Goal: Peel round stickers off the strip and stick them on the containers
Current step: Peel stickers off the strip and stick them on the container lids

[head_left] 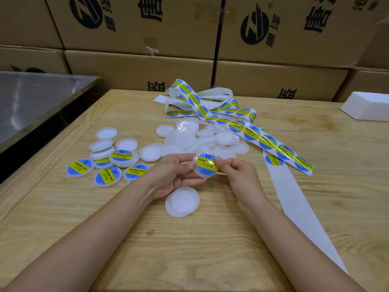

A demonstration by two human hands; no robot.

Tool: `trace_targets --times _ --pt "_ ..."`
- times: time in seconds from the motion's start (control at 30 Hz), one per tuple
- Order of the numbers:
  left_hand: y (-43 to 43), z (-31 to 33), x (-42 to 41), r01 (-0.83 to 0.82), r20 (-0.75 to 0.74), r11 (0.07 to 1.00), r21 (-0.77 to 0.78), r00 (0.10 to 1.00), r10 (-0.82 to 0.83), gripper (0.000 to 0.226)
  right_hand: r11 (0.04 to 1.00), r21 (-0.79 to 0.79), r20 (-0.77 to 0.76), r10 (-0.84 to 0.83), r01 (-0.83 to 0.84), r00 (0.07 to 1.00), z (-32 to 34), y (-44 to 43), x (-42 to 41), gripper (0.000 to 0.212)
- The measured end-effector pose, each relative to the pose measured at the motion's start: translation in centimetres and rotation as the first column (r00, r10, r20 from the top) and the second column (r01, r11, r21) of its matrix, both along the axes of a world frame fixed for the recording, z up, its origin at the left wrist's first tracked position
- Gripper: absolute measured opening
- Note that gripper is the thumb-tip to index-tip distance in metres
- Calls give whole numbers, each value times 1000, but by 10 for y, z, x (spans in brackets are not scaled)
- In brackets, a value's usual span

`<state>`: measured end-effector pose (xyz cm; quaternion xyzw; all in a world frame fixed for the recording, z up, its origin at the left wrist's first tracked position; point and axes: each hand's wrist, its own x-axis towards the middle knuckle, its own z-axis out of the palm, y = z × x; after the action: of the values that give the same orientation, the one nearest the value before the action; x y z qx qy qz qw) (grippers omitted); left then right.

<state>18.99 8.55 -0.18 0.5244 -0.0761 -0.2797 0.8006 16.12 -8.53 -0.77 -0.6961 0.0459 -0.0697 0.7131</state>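
My left hand (174,173) holds a round white container (205,168) from below and from the left, just above the table. A blue and yellow round sticker (206,165) lies on its top, and the thumb and fingers of my right hand (235,171) press on the sticker's right edge. The sticker strip (265,140) winds from the far middle of the table down to the right, with several stickers on it. Its bare white backing (303,218) trails toward the near right edge.
Several labelled containers (107,175) lie at the left. A heap of plain white containers (189,140) sits behind my hands, and two stacked ones (182,202) lie below them. Cardboard boxes (273,28) wall the back. A white foam block (368,106) sits far right, a metal table (37,98) left.
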Motion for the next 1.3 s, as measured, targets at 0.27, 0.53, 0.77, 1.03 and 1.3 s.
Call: trace_targets --times 0.27,0.53,0.77,1.03,1.3 --pt "-1 -1 0 20 10 1000 7 1000 -20 32 989 -147 80 -3 15 997 -1 -5 2 29" --pt "1 -1 1 35 40 998 48 999 -37 30 956 -290 98 -14 42 995 -3 -8 4 28" --pt "1 -2 0 29 88 996 85 995 -36 28 928 -364 94 -47 78 994 -3 -5 2 28" --pt "-1 -1 -3 19 117 993 118 993 -33 26 863 -490 119 -70 120 990 2 -4 -2 22" --pt "-8 -1 -6 -75 140 988 132 988 57 23 554 -751 398 -55 359 916 3 3 -12 20"
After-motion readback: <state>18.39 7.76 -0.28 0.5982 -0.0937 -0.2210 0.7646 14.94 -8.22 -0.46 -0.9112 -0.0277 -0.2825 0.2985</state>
